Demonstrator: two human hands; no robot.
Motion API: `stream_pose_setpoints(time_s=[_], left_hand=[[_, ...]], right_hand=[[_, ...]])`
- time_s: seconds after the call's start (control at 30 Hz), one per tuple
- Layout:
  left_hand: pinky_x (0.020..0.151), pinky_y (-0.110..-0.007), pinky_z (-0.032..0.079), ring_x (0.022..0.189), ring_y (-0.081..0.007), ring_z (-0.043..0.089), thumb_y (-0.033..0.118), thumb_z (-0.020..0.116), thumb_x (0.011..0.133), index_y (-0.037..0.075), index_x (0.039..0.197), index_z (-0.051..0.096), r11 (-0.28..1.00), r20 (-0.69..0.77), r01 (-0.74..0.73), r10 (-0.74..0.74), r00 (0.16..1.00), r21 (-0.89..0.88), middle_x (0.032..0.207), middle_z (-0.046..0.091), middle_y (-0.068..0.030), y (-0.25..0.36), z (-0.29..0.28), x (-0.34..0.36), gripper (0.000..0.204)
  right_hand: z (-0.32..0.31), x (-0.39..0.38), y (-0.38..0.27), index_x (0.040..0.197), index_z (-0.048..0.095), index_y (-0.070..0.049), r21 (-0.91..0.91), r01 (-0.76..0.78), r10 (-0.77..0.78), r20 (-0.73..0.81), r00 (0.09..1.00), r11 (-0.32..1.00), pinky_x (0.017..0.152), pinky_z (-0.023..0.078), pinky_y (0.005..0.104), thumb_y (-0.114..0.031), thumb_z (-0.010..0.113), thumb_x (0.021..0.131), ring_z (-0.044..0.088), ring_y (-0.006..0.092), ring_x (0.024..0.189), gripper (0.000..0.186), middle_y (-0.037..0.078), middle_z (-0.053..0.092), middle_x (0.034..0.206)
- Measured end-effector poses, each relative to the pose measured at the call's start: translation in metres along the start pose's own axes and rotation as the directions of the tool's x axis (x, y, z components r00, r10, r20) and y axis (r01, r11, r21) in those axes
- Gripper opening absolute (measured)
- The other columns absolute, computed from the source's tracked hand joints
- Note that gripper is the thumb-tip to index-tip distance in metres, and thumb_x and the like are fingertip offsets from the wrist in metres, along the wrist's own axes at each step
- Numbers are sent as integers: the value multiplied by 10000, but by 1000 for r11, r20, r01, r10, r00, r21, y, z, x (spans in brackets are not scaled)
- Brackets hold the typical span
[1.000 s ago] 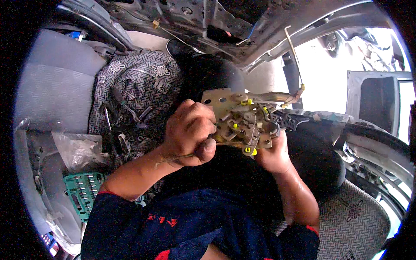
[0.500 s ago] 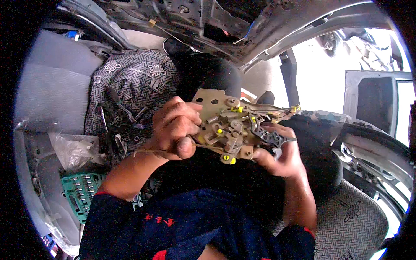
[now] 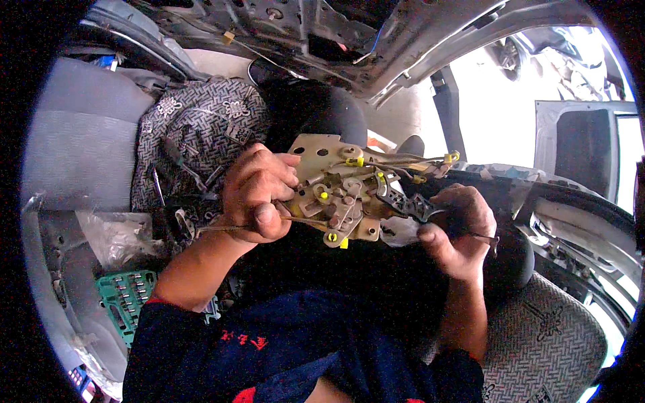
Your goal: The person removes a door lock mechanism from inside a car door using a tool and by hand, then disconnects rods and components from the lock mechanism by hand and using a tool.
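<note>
In front of me is a tan metal door-latch mechanism (image 3: 349,201), a flat plate with levers, rods and yellow clips. My left hand (image 3: 262,195) is closed on its left edge, thumb below and fingers curled above. A black latticed lever (image 3: 406,203) sticks out from its right side. My right hand (image 3: 463,228) is closed round that lever's outer end, thumb toward the plate. A thin dark rod end (image 3: 494,243) shows beyond my right hand. Under the lever lies something whitish and translucent (image 3: 400,230), its kind unclear. Thin rods (image 3: 403,160) run along the plate's upper right.
A patterned seat cover (image 3: 201,107) at the left has pliers and other hand tools (image 3: 185,168) on it. Lower left are a clear plastic bag (image 3: 121,235) and a green socket case (image 3: 127,295). Above is a bare metal door frame (image 3: 289,33); another patterned seat (image 3: 544,329) is at right.
My right hand has moved right, off the plate's lower right edge, and closed on the outer end of the black lever. The mechanism and left hand have shifted slightly left.
</note>
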State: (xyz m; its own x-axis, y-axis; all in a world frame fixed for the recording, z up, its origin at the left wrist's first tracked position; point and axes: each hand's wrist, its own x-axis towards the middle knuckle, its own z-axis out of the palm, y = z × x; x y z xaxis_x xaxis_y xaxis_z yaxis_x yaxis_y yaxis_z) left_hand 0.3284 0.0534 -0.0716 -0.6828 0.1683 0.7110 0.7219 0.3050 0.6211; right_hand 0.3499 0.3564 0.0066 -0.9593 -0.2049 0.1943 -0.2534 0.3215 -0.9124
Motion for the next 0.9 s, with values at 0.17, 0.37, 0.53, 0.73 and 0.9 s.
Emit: stream_pose_setpoints(time_s=[0.17,0.37,0.53,0.73,0.9], left_hand=[[626,-408,609,667,-278,640,387,352,1064,56,733,506,1000,-22,-17,17,1000,-4,747,597,-107,0,0,-3,493],[640,-407,614,676,-270,640,384,355,1066,55,743,511,999,7,-33,33,999,3,761,598,-102,-3,-2,-7,487],[647,-408,619,673,-260,633,388,350,1069,55,749,512,997,17,-76,76,997,19,772,598,-99,-1,-3,-4,489],[655,-409,620,668,-253,628,421,364,1066,57,740,520,997,16,-68,68,998,23,774,598,-93,2,-1,-6,513],[661,-409,618,665,-258,630,427,372,1064,57,718,522,998,-4,-59,59,998,14,779,605,-95,1,2,-4,528]], right_hand=[[3,-1,-1,891,641,14,-61,-99,97,-41,994,993,617,484,261,-211,905,690,614,122,675,401,51,663,757],[-2,-3,3,874,629,-1,-127,-24,28,35,999,992,571,473,284,-216,932,659,594,145,626,429,58,643,748],[4,-12,-5,797,561,-27,-224,-100,94,-36,995,969,551,405,271,-259,929,671,519,130,611,453,26,563,710],[3,-14,-3,787,541,-32,-235,-95,85,-54,995,967,538,394,276,-260,910,678,492,142,580,447,18,527,676],[8,-13,3,809,554,-22,-186,-36,14,-120,993,982,509,429,301,-247,894,669,513,185,521,431,40,557,646]])
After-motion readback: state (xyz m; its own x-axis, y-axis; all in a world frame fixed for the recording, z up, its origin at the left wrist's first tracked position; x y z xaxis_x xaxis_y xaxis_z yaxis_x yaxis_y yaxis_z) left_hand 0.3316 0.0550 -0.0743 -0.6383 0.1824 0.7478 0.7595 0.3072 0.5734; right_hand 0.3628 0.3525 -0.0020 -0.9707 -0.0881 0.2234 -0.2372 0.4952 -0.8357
